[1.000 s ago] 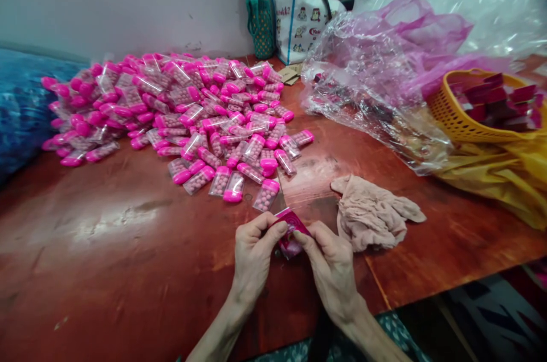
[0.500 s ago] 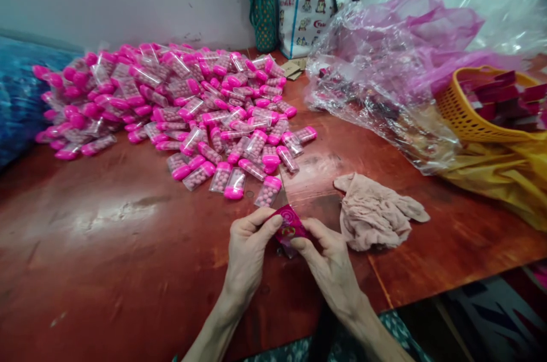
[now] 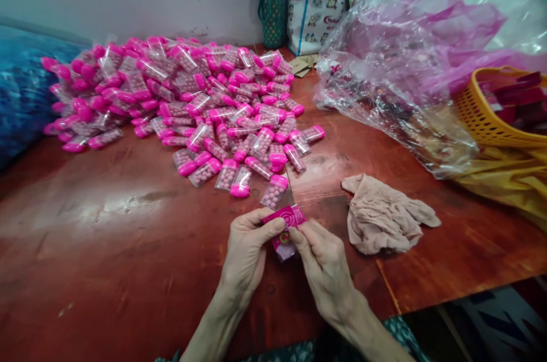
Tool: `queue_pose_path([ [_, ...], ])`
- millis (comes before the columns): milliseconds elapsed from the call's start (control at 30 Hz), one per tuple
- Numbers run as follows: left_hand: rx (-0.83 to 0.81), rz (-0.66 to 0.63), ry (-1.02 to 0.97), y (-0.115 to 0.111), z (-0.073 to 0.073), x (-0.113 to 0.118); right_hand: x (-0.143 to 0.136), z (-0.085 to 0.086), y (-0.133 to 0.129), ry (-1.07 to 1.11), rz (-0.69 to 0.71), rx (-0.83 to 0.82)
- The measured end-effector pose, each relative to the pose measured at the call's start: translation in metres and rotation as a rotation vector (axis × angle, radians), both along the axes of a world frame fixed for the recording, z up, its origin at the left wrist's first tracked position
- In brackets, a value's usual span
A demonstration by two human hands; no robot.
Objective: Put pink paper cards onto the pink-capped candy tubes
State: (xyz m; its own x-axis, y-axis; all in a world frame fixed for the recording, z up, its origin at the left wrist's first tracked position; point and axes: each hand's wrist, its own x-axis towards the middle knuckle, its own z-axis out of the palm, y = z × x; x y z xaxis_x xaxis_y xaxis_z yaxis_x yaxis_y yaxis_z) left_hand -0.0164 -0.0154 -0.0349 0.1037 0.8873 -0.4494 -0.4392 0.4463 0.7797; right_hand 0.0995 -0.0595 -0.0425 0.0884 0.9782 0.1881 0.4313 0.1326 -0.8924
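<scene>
Both hands meet over the front of the table, pinching a small magenta printed wrapper (image 3: pixel 293 215) from its two sides. My left hand (image 3: pixel 247 247) has its thumb on the wrapper's face and fingers behind. On the opposite side, my right hand (image 3: pixel 328 262) grips it between thumb and bent index finger. A paler, shiny part pokes out at the bottom; what is inside I cannot make out. Just beyond lies a clear container of pink balls with a bright pink cap (image 3: pixel 274 192), the nearest of a big heap of such containers (image 3: pixel 188 82).
A crumpled beige cloth (image 3: pixel 387 216) lies right of my hands. Farther right are clear and pink plastic bags (image 3: pixel 397 77) and a yellow basket (image 3: pixel 482 114) with dark red pieces. A white tote bag (image 3: pixel 318 11) stands by the wall; a blue sack (image 3: pixel 21 88) is at left.
The wrapper has turned in my fingers, and more of its lower part shows. My right fingers have shifted on it. The view has swung slightly left.
</scene>
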Motion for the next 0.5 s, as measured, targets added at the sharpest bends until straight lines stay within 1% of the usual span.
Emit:
queue_pose_path([
  [100, 0.029, 0.028, 0.015, 0.0005, 0.0015, -0.0008, 0.0024, 0.0029, 0.0021, 0.104, -0.028, -0.100],
  [167, 0.048, 0.000, 0.001, -0.0007, 0.0017, 0.0005, 0.0019, 0.0024, 0.0037, 0.194, -0.030, -0.166],
  [233, 0.059, -0.036, -0.015, -0.0029, 0.0013, 0.0024, -0.0002, 0.0001, 0.0048, 0.273, -0.028, -0.198],
  [333, 0.109, -0.047, -0.011, -0.0064, -0.0005, 0.0036, -0.0035, -0.0026, 0.0050, 0.312, -0.050, -0.151],
  [433, 0.178, -0.061, 0.078, -0.0081, -0.0025, 0.0016, -0.0039, -0.0006, 0.0049, 0.281, -0.003, -0.075],
  [500, 0.192, -0.108, 0.116, -0.0076, -0.0033, -0.0003, -0.0031, 0.0020, 0.0048, 0.256, 0.037, -0.048],
])
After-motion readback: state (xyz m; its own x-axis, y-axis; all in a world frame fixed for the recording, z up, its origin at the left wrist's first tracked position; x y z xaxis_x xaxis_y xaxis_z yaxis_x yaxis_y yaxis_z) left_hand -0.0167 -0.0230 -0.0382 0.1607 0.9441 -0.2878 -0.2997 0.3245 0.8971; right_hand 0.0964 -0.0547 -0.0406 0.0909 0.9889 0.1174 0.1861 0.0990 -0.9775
